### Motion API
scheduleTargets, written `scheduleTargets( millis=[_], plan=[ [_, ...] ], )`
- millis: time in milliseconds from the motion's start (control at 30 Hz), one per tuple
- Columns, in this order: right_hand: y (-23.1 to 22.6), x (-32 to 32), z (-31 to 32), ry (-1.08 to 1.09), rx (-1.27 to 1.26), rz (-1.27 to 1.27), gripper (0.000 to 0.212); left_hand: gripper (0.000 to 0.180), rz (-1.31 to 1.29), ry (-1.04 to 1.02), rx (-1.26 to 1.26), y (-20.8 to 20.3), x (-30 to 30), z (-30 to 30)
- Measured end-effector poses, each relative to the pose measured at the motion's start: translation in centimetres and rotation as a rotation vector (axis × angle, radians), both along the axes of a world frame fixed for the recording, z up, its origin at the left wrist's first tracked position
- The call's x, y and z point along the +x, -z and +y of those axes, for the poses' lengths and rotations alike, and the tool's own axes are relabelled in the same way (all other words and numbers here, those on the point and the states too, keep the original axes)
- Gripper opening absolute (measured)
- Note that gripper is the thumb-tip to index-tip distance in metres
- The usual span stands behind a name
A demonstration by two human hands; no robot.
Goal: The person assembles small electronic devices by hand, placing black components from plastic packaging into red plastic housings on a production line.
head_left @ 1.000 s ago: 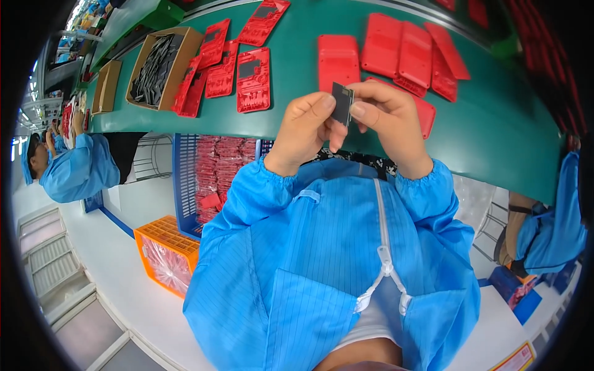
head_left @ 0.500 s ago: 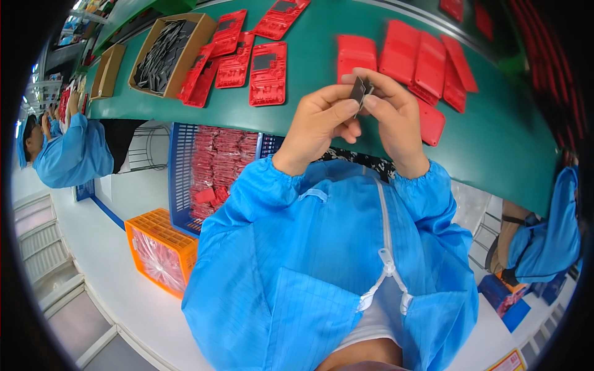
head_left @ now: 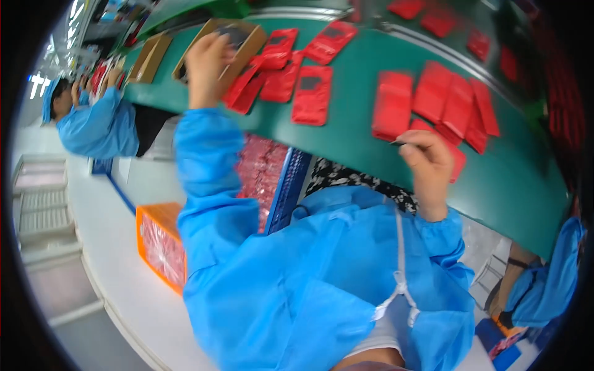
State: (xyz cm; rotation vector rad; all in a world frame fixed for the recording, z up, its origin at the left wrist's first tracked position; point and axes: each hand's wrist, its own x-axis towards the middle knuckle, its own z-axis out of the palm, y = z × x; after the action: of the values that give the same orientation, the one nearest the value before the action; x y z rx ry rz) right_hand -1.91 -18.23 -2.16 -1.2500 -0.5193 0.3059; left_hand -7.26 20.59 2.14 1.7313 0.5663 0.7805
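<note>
My left hand point(head_left: 208, 60) is over the near side of a cardboard box point(head_left: 246, 57) that holds dark, thin flat pieces point(head_left: 234, 34). Its fingers look bent but are smeared, so what they hold, if anything, is unclear. Between the thumb and fingers of my right hand point(head_left: 428, 166) is a small dark flat piece point(head_left: 398, 143), just in front of a red plastic shell point(head_left: 392, 105). Left of centre, several red shells with their inner sides up, one of them a single shell point(head_left: 311, 96), lie beside the box.
More red shells point(head_left: 433, 89) lie overlapping at the right of the green table point(head_left: 352, 139). Below its edge are a blue crate point(head_left: 288, 188) of red parts and an orange crate point(head_left: 159, 247). A co-worker in blue point(head_left: 99, 123) is at the far left.
My hands, together around a dark flat piece before, are now apart. The left has reached left to the cardboard box; the right has moved rightward and nearer with a dark piece. The view has shifted.
</note>
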Motion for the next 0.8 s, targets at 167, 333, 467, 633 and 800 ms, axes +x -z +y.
scheduleTargets(
  millis=[167,333,467,633,800],
  plan=[
    [-1.0,-0.8,-2.4,0.119,-0.253,-0.349,0.017,0.03,0.313,-0.322,0.836,1.1,-0.5,3.8],
    [-1.7,0.2,-2.7,-0.065,-0.187,-0.543,0.017,0.027,0.269,0.871,-0.071,-0.1,0.8,-15.9],
    [-1.3,0.7,-4.1,-0.041,-0.188,-0.48,0.018,0.015,0.367,1.165,-0.453,1.8,2.3,-22.9],
    [0.3,-1.1,-6.4,0.06,-0.012,-0.106,0.016,0.015,0.183,0.976,-0.754,4.2,1.8,-27.9],
    [1.7,-1.8,-6.9,0.057,0.092,0.068,0.022,0.027,0.076,0.967,-0.935,5.7,1.3,-28.8]
  ],
)
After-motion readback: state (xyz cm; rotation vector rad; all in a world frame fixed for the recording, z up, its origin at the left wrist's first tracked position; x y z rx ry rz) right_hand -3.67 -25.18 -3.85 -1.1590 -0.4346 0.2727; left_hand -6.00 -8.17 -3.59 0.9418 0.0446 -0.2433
